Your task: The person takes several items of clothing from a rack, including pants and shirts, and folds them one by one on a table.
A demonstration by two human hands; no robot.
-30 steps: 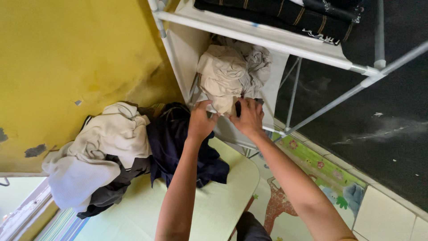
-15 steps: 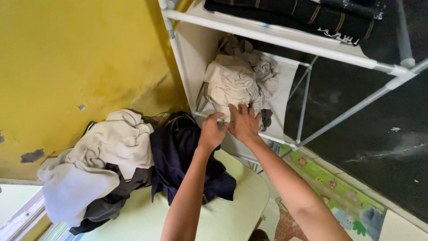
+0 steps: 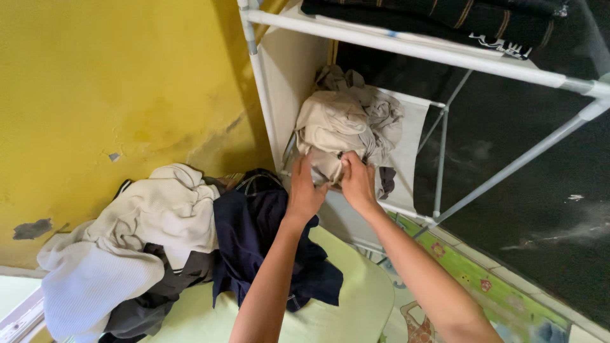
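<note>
Hands: left grip (image 3: 305,189), right grip (image 3: 357,182) both closed on beige garment (image 3: 340,124) on white rack (image 3: 406,47)

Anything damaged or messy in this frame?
Yes. The yellow wall has chipped, peeling paint patches at lower left. Clothes sit crumpled, not folded: a beige bundle on the white rack shelf, under both hands, and a heap on the pale green table.

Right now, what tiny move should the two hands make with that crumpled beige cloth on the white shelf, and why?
Probably lift the crumpled beige cloth slightly off the white shelf: the left hand and right hand grip only its lower edge, and the bundle sags loosely.
</note>
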